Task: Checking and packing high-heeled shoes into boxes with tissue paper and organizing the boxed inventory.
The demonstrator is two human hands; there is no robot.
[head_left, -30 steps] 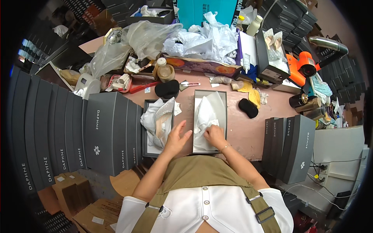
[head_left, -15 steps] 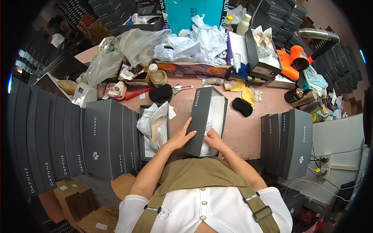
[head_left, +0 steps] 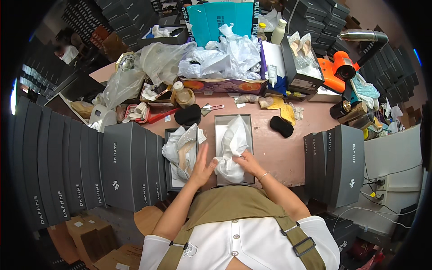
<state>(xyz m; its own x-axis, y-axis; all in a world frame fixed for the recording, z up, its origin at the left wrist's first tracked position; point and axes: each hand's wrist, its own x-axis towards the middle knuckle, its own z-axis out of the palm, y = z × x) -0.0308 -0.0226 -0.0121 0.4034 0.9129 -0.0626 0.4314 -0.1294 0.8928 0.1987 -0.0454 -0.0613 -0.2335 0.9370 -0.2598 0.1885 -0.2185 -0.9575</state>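
In front of me an open dark grey shoe box (head_left: 251,135) lies flat on the table. Inside it is a bundle of crumpled white tissue paper (head_left: 235,135); whatever it may wrap is hidden. My right hand (head_left: 248,163) has its fingers closed on the right side of the paper. My left hand (head_left: 202,170) is at the box's left edge with fingers stretched out, its thumb close to the paper; whether it touches cannot be told. Just left stands a second open shoe box (head_left: 195,183) holding a glittery silver shoe (head_left: 185,150) amid white tissue.
Upright grey shoe boxes stand in rows at left (head_left: 122,166) and right (head_left: 344,166). A black pad (head_left: 281,127) lies on the right of the table, another black pad (head_left: 188,115) further left. Behind are a paper-filled carton (head_left: 225,85) and an orange heat-gun-like tool (head_left: 330,74).
The middle box, tilted up on its side before, now lies flat with its opening upward. My left hand has let go of its side, and my right hand now grips the tissue paper.
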